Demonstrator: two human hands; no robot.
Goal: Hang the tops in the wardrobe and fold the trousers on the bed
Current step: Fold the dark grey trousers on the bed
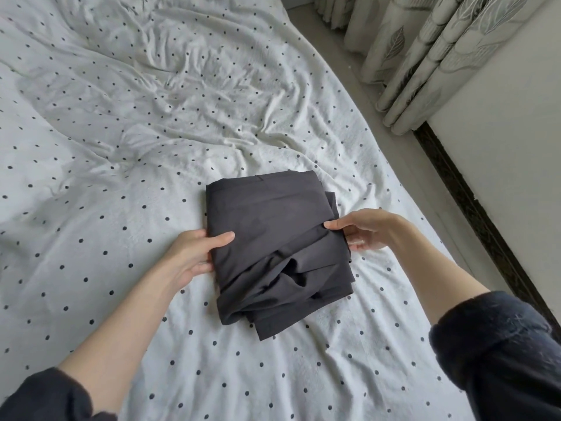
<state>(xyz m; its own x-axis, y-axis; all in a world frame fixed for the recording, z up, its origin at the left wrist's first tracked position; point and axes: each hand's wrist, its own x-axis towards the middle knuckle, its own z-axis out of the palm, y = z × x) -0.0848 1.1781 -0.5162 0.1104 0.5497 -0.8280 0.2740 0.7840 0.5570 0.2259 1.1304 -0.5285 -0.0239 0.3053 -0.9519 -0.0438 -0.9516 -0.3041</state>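
While both hands hold it:
Trousers: dark grey, folded into a thick bundle, lying on the bed.
Left hand: thumb on top, fingers tucked under the left edge.
Right hand: pinching the right edge.
Bed sheet: white, black-dotted, wrinkled.
Curtains: leaf-patterned, beyond the bed's right side.

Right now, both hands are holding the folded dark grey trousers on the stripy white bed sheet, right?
Not quite. The head view shows the white bed sheet has small dark dots, not stripes. The rest holds: the left hand and right hand both grip the folded dark grey trousers, one at each side, as they lie on the sheet.
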